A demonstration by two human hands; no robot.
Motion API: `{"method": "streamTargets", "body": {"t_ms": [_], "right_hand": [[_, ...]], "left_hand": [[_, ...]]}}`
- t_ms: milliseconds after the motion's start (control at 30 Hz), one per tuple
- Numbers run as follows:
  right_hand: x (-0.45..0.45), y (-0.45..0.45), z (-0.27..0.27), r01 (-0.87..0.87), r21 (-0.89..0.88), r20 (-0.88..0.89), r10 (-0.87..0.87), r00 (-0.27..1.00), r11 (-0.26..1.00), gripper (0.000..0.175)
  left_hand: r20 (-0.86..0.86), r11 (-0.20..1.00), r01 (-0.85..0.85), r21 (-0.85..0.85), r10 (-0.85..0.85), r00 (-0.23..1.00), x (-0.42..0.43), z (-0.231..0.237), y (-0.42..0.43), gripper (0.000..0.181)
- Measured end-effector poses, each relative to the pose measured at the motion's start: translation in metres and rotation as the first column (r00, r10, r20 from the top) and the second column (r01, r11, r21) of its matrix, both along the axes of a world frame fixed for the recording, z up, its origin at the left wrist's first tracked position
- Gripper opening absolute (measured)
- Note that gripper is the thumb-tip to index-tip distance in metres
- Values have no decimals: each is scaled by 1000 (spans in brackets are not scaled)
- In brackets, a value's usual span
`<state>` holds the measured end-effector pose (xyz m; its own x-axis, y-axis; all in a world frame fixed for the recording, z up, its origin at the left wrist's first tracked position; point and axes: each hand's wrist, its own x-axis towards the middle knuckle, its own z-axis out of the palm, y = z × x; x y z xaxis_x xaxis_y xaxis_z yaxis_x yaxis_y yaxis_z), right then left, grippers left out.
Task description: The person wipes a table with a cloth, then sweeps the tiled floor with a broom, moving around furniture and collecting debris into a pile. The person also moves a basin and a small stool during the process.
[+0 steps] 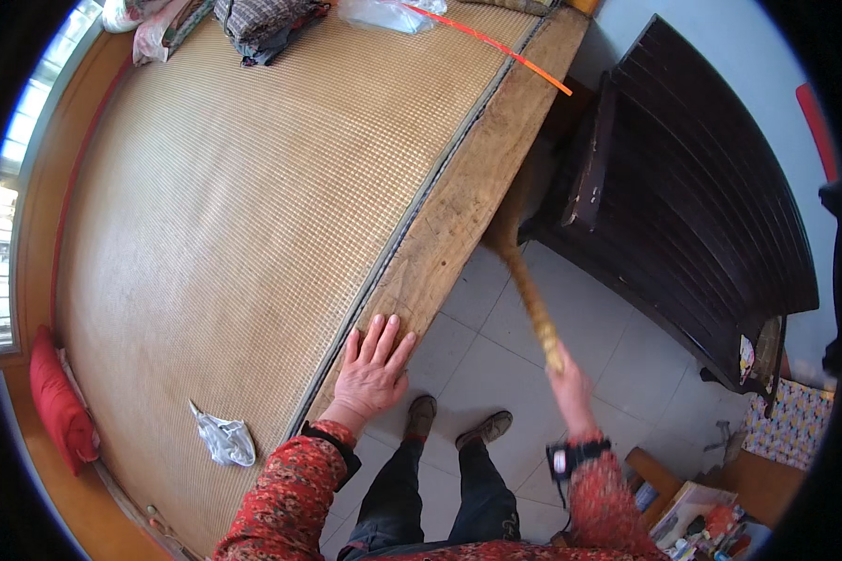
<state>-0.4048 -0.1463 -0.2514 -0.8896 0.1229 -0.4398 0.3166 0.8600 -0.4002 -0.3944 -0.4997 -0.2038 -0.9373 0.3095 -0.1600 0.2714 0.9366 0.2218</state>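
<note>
My left hand lies palm down on the wooden edge of a raised bed platform, fingers slightly apart and holding nothing. In my right hand is the handle end of a straw broom. The broom slants up and away beside the platform, over the tiled floor. Its far end is blurred and lies in shadow by the platform's side, partly hidden. A woven mat covers the platform and has a dark border along the wooden edge.
A dark slatted wooden bench stands close on the right. On the mat lie a crumpled plastic bag, folded cloth bundles and a red cushion. An orange strip overhangs the edge. Cluttered items sit at lower right.
</note>
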Motion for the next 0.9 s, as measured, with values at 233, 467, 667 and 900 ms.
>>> {"method": "streamTargets", "body": {"t_ms": [233, 467, 667, 900], "right_hand": [[-79, -17, -114, 385, -418, 351, -244, 904, 823, 45], [124, -7, -9, 625, -394, 740, -170, 650, 674, 58], [129, -27, 31, 907, -399, 915, 118, 385, 132, 44], [124, -77, 73, 766, -631, 746, -174, 643, 122, 55]], "left_hand": [[31, 1000, -21, -3, 21, 999, 0, 3, 1, 67], [30, 999, -26, -20, 26, 999, 0, 4, 4, 67], [25, 999, -16, -48, 17, 1000, 1, 2, 5, 67], [30, 998, -12, -65, 14, 999, 2, 2, 5, 67]]}}
